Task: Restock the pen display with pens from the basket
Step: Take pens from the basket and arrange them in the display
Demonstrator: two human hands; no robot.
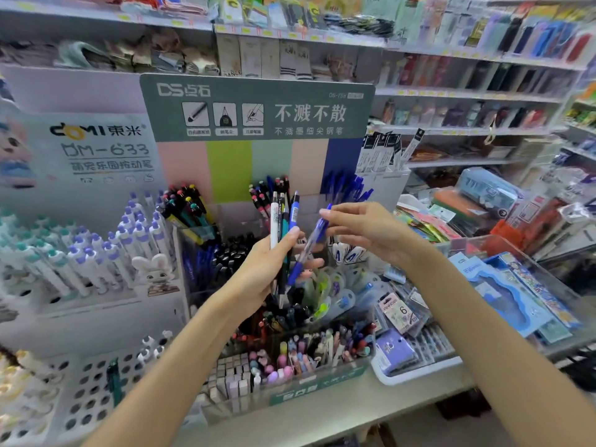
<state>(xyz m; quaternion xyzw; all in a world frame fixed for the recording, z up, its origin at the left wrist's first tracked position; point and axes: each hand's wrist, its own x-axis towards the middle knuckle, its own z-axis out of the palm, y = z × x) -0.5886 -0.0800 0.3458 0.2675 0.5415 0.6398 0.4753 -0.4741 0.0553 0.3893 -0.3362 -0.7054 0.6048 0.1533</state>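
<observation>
At the centre of the frame, a blue retractable pen (pixel 309 245) is pinched near its upper end by the fingertips of the right hand (pixel 364 230). Its long axis is tilted, the clicker end up and to the right at the fingertips, the tip down and to the left, where it crosses in front of the left hand (pixel 274 266). A small bundle of pens (pixel 283 227) is gripped upright in the left hand, a white one, a teal one, a black one and a blue one, their tops pointing to the upper part of the frame. The blue pen lies just beside this bundle and seems about to be drawn clear of it; whether the left fingers touch its lower part cannot be told.

Directly behind and above the right hand, right of centre, the compartment of blue pens (pixel 346 187) in the pen display (pixel 258 108) is seen, below the blue stripe of its backing card. By judgement this is the slot where the pen belongs, and the right hand is the nearer one; the pen would need to be turned tip down and carried up and slightly right. Other compartments with black and red-capped pens (pixel 269 191) stand further left. No basket can be made out with certainty.
</observation>
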